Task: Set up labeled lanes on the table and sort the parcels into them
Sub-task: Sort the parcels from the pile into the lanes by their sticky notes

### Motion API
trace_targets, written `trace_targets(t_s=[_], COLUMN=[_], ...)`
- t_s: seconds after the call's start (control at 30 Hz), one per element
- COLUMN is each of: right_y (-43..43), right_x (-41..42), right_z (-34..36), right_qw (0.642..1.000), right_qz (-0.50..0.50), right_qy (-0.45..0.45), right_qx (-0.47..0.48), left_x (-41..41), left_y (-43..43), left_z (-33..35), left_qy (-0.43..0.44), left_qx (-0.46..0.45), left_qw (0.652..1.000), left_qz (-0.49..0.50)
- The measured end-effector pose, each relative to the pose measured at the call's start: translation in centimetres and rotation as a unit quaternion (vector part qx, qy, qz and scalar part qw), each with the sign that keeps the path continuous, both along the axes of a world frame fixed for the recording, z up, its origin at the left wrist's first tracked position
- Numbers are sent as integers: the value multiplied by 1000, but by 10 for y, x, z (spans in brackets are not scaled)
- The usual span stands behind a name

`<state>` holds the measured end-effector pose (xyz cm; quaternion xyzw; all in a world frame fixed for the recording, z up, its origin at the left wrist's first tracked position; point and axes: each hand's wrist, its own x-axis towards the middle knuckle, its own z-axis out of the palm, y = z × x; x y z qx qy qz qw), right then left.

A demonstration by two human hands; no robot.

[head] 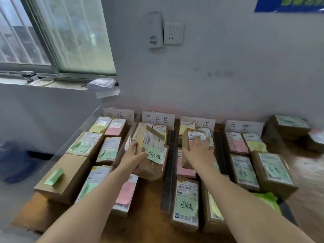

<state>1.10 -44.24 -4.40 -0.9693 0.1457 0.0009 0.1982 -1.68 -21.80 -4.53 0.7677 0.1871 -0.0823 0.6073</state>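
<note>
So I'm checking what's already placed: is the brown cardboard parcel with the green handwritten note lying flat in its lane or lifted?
Lifted: the brown cardboard parcel is tilted in the left hand, above the others.

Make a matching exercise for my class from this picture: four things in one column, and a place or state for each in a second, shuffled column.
Things
1. Parcel with green note
2. Wall socket
3. Blue bag
4. Right hand

Places or states
A. On the floor left of the table
B. Held tilted in the left hand
C. Resting on an upright parcel in the third lane
D. On the wall above the lane signs

Pairs: 1-B, 2-D, 3-A, 4-C
</note>
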Motion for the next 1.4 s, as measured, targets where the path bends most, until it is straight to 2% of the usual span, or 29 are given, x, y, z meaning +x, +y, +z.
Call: trace_targets(t_s=[0.23, 0.33, 0.47, 0.83, 1.1, 1.4], right_y=[22, 28, 30, 5, 19, 18], right_x=[4, 12, 18, -9, -28, -30], right_z=[-19, -34, -44, -39, -39, -43], right_qw=[998, 998, 998, 997, 992, 991], right_qz=[-39, -21, 19, 43, 81, 88], right_qy=[41, 33, 57, 53, 88, 91], right_qx=[-38, -42, 1, -22, -32, -44], left_x=[-3, -2, -4, -44, -75, -92], left_y=[14, 19, 18, 4, 1, 2], left_z=[-18, -22, -29, -31, -35, -52], left_qy=[12, 20, 21, 15, 48, 95], left_qx=[-30, -30, -32, -52, -13, -40], left_qw=[999, 998, 998, 998, 996, 989], left_qz=[-42, -43, -46, -35, -71, -102])
